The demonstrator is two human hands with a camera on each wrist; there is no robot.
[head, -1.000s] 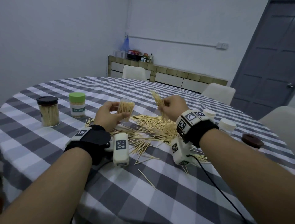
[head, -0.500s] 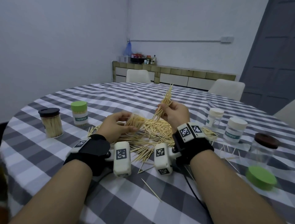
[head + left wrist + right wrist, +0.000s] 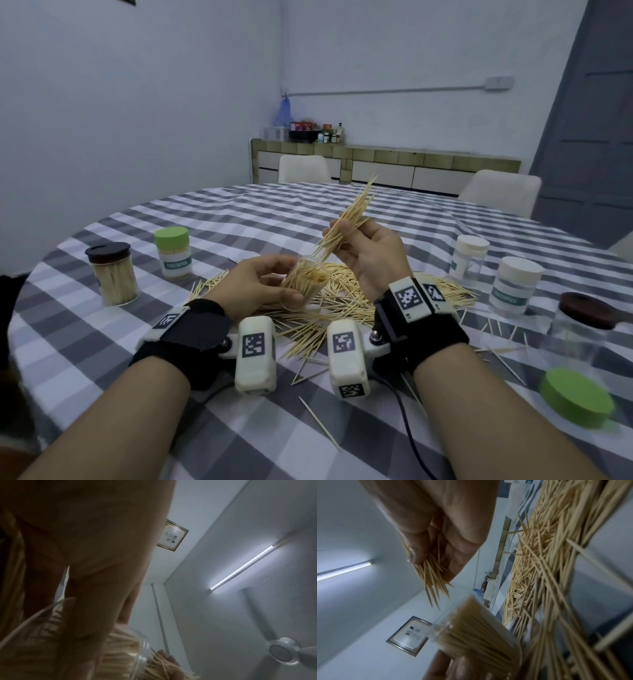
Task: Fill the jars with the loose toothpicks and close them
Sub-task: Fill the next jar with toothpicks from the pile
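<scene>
At far left on the checked tablecloth (image 3: 102, 346), a dark-lidded jar (image 3: 112, 274) stands packed with toothpicks and capped; just right of it the green-lidded jar (image 3: 172, 253) also stands closed. I count these two as done.

Centre: my left hand (image 3: 255, 286) curls around an open clear jar (image 3: 305, 279), tilted with its mouth toward my right hand; it already looks nearly full of toothpicks. My right hand (image 3: 368, 255) pinches a bundle of toothpicks (image 3: 349, 219) between thumb and fingers, the lower tips aimed at the jar's mouth, at or just short of its rim; from the right wrist view they appear just short of it, though the blur there leaves this uncertain. Beneath both hands lies the loose toothpick pile (image 3: 346, 301), still large, with strays scattered toward the table's near edge.

Right: two white-lidded jars (image 3: 515, 286) stand capped; their contents are hard to read, and they seem mostly empty. Beyond them a clear jar with a brown lid (image 3: 587, 310) appears empty, and a loose green lid (image 3: 577, 397) lies flat nearest me, likely the cap for the jar in my left hand.

Judged status: two jars finished, a third almost filled and uncapped, roughly three to fill.
</scene>
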